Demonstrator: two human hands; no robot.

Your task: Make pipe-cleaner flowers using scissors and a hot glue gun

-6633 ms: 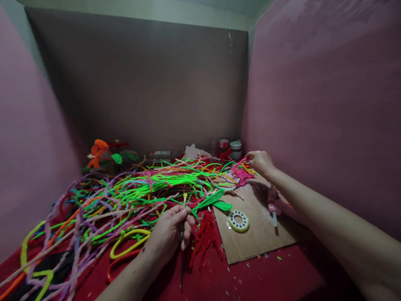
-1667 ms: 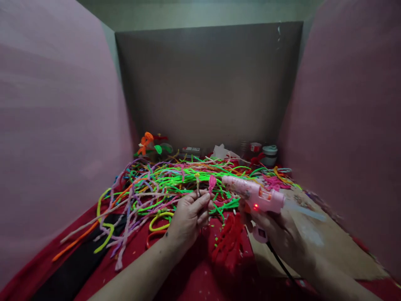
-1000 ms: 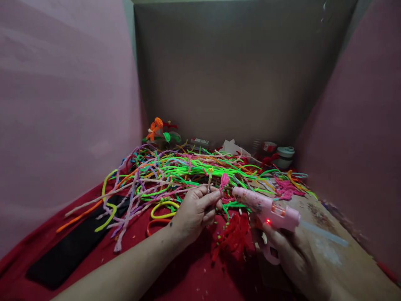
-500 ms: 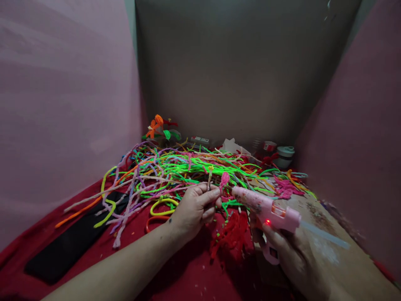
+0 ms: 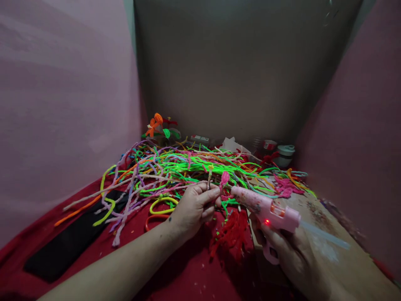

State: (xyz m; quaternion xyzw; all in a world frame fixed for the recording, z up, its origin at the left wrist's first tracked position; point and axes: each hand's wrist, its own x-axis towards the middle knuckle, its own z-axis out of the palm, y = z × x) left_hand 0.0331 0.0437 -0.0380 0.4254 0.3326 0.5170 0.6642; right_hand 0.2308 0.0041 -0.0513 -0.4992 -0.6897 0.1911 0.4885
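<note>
Pink side walls (image 5: 56, 83) and a brown cardboard back panel (image 5: 234, 62) box in a red-covered tabletop (image 5: 194, 280). Over its middle, the left hand (image 5: 194, 207) pinches a thin stem with a yellow tip (image 5: 209, 177) upright between thumb and fingers, with a small pink fuzzy petal piece (image 5: 224, 180) held just beside it. The right hand (image 5: 291, 259) is wrapped around the grip of a pink plastic glue gun (image 5: 272, 211). Its nozzle points left and sits just beside the petal piece; whether they touch cannot be told. A red light glows on the gun's body, and a clear glue stick (image 5: 326, 237) juts from its back.

Below the nozzle lies a clump of red pipe cleaner pieces (image 5: 230, 234). Behind both hands spreads a tangled pile of neon green, purple, orange and pink pipe cleaners (image 5: 175, 165). A brown wooden board (image 5: 316, 209) lies under the right hand, and a flat black strip (image 5: 69, 246) lies to the left. At the back stand an orange pipe cleaner flower (image 5: 156, 123) and a white-lidded jar (image 5: 285, 151).
</note>
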